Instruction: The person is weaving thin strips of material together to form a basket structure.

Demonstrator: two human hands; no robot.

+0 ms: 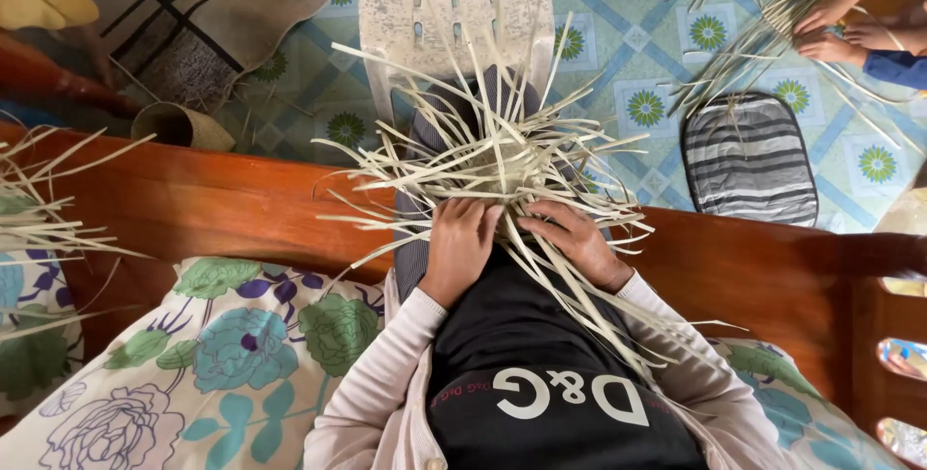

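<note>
A bundle of pale dried leaf strips [502,146], partly interwoven, lies on my lap and fans out in all directions. My left hand [462,238] presses down on the near edge of the weave, fingers closed over several strips. Beside it, my right hand [573,235] grips strips on the right side of the bundle. Long loose strips trail past my right wrist toward my body. I wear a black top and pale long sleeves, with a dark striped cloth [417,228] under the weave.
A wooden bench edge [212,204] runs across in front of me, with floral cushions [222,354] on either side. A white plastic chair [454,1] stands ahead on patterned floor. Another person's hands [835,30] work strips at top right, near a striped mat [748,161]. More strips [39,228] lie left.
</note>
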